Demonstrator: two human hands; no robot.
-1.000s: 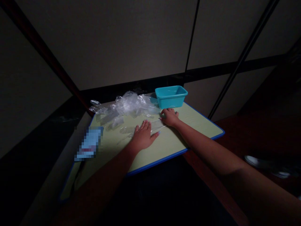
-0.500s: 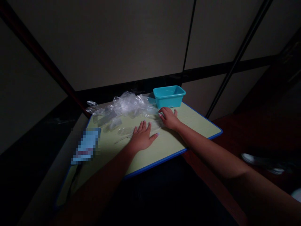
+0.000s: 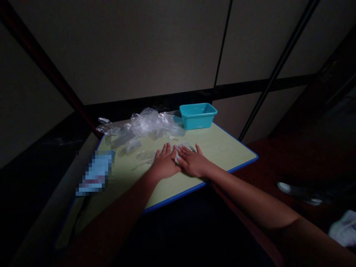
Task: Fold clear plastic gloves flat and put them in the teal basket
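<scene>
A clear plastic bag [image 3: 146,155] lies flat on the pale yellow table [image 3: 222,144], partly covered by my hands. My left hand [image 3: 166,164] rests palm down on it with the fingers spread. Beside it, my right hand [image 3: 193,162] also lies flat, fingers stretched out, its fingertips close to the left thumb. The bag's far part shows just beyond the right fingers. What lies under the palms is hidden.
Crumpled clear plastic bags [image 3: 150,124] are heaped along the table's back left. A turquoise plastic basin [image 3: 198,116] stands at the back edge. At the left lies a pixelated blue object [image 3: 96,174]. Cabinet panels rise behind; a shoe [image 3: 289,189] is on the floor at right.
My right hand has come down from near the basin, towards me and to the left, flattening beside my left hand. The left hand has stayed nearly in place.
</scene>
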